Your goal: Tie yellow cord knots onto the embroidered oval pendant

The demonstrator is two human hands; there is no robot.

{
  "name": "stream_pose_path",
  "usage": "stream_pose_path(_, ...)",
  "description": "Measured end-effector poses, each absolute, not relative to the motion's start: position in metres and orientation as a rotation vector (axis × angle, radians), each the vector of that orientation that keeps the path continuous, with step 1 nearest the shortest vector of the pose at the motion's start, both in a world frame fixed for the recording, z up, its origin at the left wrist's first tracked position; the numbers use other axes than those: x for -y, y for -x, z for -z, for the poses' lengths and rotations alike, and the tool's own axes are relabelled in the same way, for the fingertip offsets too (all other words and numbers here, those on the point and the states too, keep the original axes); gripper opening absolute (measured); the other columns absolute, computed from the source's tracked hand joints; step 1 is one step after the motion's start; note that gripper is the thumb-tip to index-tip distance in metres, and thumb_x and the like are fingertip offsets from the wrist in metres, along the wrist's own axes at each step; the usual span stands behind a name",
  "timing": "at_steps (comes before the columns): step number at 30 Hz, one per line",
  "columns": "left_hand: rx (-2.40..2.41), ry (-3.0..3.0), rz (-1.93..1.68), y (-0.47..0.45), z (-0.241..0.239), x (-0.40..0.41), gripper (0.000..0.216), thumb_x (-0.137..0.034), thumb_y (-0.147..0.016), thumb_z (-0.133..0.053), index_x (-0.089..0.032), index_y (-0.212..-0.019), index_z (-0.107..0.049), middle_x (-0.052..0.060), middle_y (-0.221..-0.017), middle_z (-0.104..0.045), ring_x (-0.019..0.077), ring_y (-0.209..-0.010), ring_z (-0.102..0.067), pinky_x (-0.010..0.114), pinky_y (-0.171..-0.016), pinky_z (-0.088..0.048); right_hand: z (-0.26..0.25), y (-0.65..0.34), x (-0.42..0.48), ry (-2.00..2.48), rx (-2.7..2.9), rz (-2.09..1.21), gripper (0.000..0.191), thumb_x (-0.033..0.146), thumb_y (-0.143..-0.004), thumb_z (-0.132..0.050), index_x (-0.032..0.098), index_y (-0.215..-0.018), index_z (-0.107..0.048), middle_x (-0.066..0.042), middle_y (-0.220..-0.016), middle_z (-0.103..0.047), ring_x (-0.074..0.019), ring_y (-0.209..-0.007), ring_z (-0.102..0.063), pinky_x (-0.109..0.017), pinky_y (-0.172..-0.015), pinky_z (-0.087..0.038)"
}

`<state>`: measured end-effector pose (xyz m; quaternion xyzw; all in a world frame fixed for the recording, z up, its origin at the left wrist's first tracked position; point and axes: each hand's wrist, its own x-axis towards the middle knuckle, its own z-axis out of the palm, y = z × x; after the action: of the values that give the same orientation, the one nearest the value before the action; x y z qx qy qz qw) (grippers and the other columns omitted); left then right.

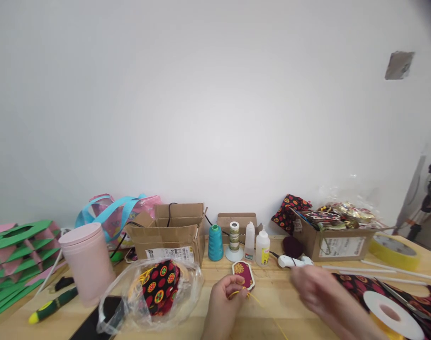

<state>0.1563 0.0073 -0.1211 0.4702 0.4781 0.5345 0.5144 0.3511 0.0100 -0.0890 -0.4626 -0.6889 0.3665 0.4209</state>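
My left hand (pixel 225 300) is closed, thumb and fingers pinching a thin yellow cord (pixel 258 302) that runs down toward the table's front. Right behind these fingers is a small maroon fabric piece (pixel 249 273) with a white border and a gold flower pattern; whether the hand also grips it I cannot tell. Over to the right, my right hand (pixel 316 293) is smeared by motion, so its fingers cannot be made out. Near its forearm lies a white spool (pixel 371 302) wound with yellow, on dark patterned cloth (pixel 350 285) beside scissors (pixel 401 297).
A clear plastic bag (pixel 192 288) holds patterned cloth. Behind stand a teal thread cone (pixel 215 243), glue bottles (pixel 262 248) and a white glue gun (pixel 293 261). Cardboard boxes (pixel 162 241) flank them. At left are a pink tumbler (pixel 88 267) and a screwdriver (pixel 54 304); yellow tape (pixel 396 257) lies right.
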Motion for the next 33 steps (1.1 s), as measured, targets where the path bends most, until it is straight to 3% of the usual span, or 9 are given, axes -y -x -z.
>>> stream_pose_path(5, -1.092, -1.195, -1.273, -0.155, 0.126, -0.008, 0.021, -0.020, -0.059, -0.062, -0.011, -0.077, -0.055, 0.005, -0.064, -0.064, 0.0152, -0.064, -0.057, 0.025, -0.063, -0.041, 0.117, -0.302, -0.007, 1.227, 1.633, -1.054, 0.030, 0.045, -0.066, -0.051, 0.015, -0.067, -0.057, -0.001, -0.061, -0.057, -0.0120, -0.056, -0.051, -0.021, -0.051, -0.040)
stream_pose_path(8, -1.077, -1.210, -1.262, -0.156, 0.127, -0.008, 0.021, -0.018, -0.059, -0.061, -0.011, -0.078, -0.055, 0.005, -0.064, -0.064, 0.0159, -0.064, -0.057, 0.025, -0.063, -0.042, 0.126, -0.289, -0.006, 1.179, 1.539, -1.375, 0.039, 0.052, -0.066, -0.046, 0.015, -0.074, -0.054, 0.002, -0.059, -0.052, -0.0067, -0.039, -0.043, -0.018, -0.037, -0.032)
stream_pose_path(11, -1.068, -1.212, -1.254, -0.158, 0.125, -0.007, 0.020, -0.017, -0.059, -0.060, -0.011, -0.078, -0.054, 0.006, -0.065, -0.064, 0.0170, -0.065, -0.058, 0.027, -0.064, -0.043, 0.127, -0.287, -0.005, 1.172, 1.534, -1.551, 0.040, 0.055, -0.063, -0.047, 0.015, -0.065, -0.052, 0.007, -0.046, -0.042, -0.0029, -0.029, -0.027, -0.017, -0.031, -0.018)
stream_pose_path(14, -1.100, -1.220, -1.245, -0.158, 0.123, -0.006, 0.020, -0.018, -0.060, -0.058, -0.010, -0.078, -0.055, 0.008, -0.069, -0.063, 0.0182, -0.068, -0.057, 0.028, -0.064, -0.043, 0.126, -0.287, -0.003, 1.189, 1.544, -1.449, 0.040, 0.054, -0.061, -0.050, 0.015, -0.052, -0.050, 0.009, -0.040, -0.030, -0.0034, -0.034, -0.018, -0.018, -0.034, -0.014)
stream_pose_path(19, -1.203, -1.338, -1.182, -0.155, 0.126, -0.005, 0.017, -0.021, -0.062, -0.055, -0.010, -0.075, -0.057, 0.008, -0.074, -0.062, 0.0178, -0.069, -0.056, 0.028, -0.065, -0.042, 0.121, -0.287, -0.003, 1.254, 1.569, -1.236, 0.039, 0.048, -0.061, -0.051, 0.015, -0.041, -0.048, 0.006, -0.042, -0.031, -0.0070, -0.043, -0.026, -0.019, -0.041, -0.020)
stream_pose_path(22, -1.253, -1.400, -1.123, -0.152, 0.129, -0.006, 0.015, -0.022, -0.064, -0.053, -0.011, -0.072, -0.056, 0.005, -0.069, -0.060, 0.0162, -0.065, -0.054, 0.026, -0.063, -0.040, 0.120, -0.288, -0.004, 1.288, 1.627, -1.097, 0.035, 0.041, -0.065, -0.048, 0.014, -0.044, -0.052, 0.004, -0.043, -0.037, -0.0097, -0.047, -0.035, -0.020, -0.045, -0.026)
stream_pose_path(27, -1.294, -1.400, -1.022, -0.150, 0.136, -0.008, 0.020, -0.031, -0.065, -0.053, -0.011, -0.066, -0.056, 0.001, -0.059, -0.057, 0.0139, -0.057, -0.050, 0.024, -0.054, -0.036, 0.125, -0.297, -0.007, 1.269, 1.698, -0.946, 0.030, 0.036, -0.072, -0.044, 0.014, -0.064, -0.062, -0.001, -0.059, -0.057, -0.0156, -0.060, -0.048, -0.022, -0.053, -0.035)
stream_pose_path(33, -1.180, -1.297, -0.995, -0.150, 0.141, -0.009, 0.031, -0.041, -0.062, -0.055, -0.010, -0.068, -0.061, 0.003, -0.064, -0.062, 0.0164, -0.065, -0.052, 0.025, -0.060, -0.036, 0.124, -0.301, -0.011, 1.232, 1.587, -0.881, 0.030, 0.038, -0.072, -0.045, 0.015, -0.061, -0.059, -0.001, -0.056, -0.055, -0.0146, -0.058, -0.048, -0.021, -0.052, -0.036)
